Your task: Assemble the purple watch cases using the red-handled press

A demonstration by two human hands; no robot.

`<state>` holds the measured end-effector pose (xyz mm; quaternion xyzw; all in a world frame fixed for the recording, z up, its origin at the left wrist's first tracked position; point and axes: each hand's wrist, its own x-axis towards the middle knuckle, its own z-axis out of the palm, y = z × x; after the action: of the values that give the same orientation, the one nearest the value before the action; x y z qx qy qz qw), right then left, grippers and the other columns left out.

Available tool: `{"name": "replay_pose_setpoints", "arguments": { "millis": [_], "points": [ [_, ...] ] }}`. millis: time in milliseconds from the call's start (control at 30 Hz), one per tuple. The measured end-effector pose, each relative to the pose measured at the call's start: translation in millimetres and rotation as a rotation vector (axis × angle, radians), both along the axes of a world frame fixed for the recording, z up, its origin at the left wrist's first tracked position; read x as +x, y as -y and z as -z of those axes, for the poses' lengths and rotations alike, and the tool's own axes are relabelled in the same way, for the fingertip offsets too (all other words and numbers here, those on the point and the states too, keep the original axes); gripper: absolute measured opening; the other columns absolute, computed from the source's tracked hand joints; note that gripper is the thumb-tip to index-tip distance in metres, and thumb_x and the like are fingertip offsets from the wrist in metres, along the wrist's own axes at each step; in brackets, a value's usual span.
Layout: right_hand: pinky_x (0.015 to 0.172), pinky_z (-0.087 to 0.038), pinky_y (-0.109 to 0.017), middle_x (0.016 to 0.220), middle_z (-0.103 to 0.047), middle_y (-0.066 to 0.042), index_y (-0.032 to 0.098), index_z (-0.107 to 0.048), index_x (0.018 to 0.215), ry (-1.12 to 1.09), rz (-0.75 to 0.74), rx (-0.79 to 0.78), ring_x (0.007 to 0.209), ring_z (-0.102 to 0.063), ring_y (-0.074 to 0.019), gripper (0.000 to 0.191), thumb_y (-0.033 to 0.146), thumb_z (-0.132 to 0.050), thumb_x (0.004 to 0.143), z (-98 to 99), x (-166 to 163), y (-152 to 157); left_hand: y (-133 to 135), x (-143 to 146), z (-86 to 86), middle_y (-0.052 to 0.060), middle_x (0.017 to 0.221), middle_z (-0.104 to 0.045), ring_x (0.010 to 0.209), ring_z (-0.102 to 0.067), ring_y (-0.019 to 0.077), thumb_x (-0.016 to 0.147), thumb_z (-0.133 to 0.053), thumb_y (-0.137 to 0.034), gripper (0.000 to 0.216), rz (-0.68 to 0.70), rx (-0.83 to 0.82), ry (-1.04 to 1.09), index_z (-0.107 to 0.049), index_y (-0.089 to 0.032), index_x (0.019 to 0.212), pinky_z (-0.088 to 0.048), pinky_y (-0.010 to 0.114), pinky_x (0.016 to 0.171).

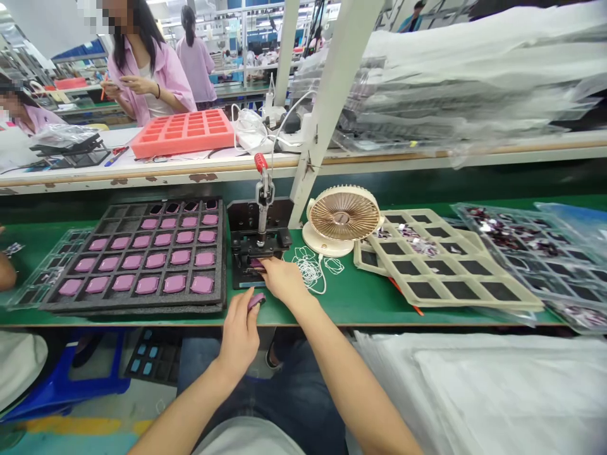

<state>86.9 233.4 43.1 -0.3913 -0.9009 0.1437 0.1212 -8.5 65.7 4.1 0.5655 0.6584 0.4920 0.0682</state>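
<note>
My left hand (pixel 239 336) hangs at the bench's front edge, shut on a small purple piece (pixel 256 301) held between the fingers. My right hand (pixel 283 280) reaches into the base of a black hand-lever press (pixel 262 235) with a red handle. Its fingertips grip a second purple piece (pixel 256 263) at the press bed. To the left lies a black foam tray (pixel 48 302) holding rows of pink-purple pieces in its pockets. Its far row of pockets holds darker, smaller shapes.
A tan desk fan (pixel 342 216) and a coiled white cord (pixel 309 269) stand right of the press. Beige grid trays (pixel 450 268) and clear plastic trays (pixel 516 243) holding dark pieces lie further right. Above is a shelf with a salmon-coloured silicone tray (pixel 183 131); co-workers sit beyond it.
</note>
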Motion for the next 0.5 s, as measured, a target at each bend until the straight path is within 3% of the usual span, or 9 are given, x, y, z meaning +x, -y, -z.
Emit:
{"name": "replay_pose_setpoints", "arguments": {
  "millis": [100,200,300,400,500],
  "points": [
    [0.092,-0.055,-0.032,0.123,-0.078,-0.011,0.022,-0.073,0.129,-0.01,0.007,0.0,0.111,-0.074,-0.0266,0.035,0.016,-0.059,0.097,-1.9,-0.2,-3.7,-8.2,-5.1,-4.2,0.013,0.122,-0.066,0.116,-0.068,0.0244,0.107,-0.05,-0.017,0.035,-0.065,0.041,-0.119,-0.061,-0.019,0.14,-0.057,0.041,0.102],
    [0.092,-0.056,-0.03,0.138,-0.072,-0.006,0.026,-0.068,0.138,-0.066,0.051,0.014,0.122,-0.071,-0.024,0.043,0.013,-0.056,0.098,-3.0,14.3,6.8,-26.0,-11.8,-5.2,0.015,0.125,-0.064,0.12,-0.066,0.0261,0.107,-0.049,-0.016,0.035,-0.105,0.05,-0.172,-0.061,-0.017,0.14,-0.057,0.044,0.104],
    [0.092,-0.058,-0.034,0.146,-0.067,-0.006,0.026,-0.061,0.146,-0.165,0.21,0.039,0.125,-0.07,-0.0258,0.049,0.015,-0.056,0.099,-4.3,37.2,27.4,-55.6,-17.6,-4.2,0.016,0.124,-0.068,0.118,-0.066,0.0284,0.104,-0.048,-0.01,0.037,-0.095,0.027,-0.245,-0.064,-0.016,0.137,-0.057,0.048,0.104],
    [0.088,-0.06,-0.038,0.134,-0.074,-0.006,0.028,-0.065,0.14,-0.322,0.4,0.041,0.114,-0.075,-0.029,0.042,0.024,-0.061,0.099,-4.5,58.9,51.1,-86.4,-20.8,-4.7,0.016,0.119,-0.073,0.114,-0.067,0.0313,0.097,-0.047,0.0,0.041,-0.055,-0.02,-0.322,-0.071,-0.016,0.127,-0.056,0.052,0.103],
    [0.085,-0.06,-0.04,0.123,-0.079,-0.007,0.028,-0.07,0.134,-0.43,0.441,0.01,0.104,-0.077,-0.03,0.036,0.034,-0.065,0.099,-5.0,74.5,73.1,-100.2,-20.8,-6.4,0.016,0.118,-0.075,0.115,-0.067,0.0351,0.089,-0.049,0.006,0.048,-0.02,-0.062,-0.37,-0.074,-0.016,0.123,-0.054,0.056,0.101]
  ]
}}
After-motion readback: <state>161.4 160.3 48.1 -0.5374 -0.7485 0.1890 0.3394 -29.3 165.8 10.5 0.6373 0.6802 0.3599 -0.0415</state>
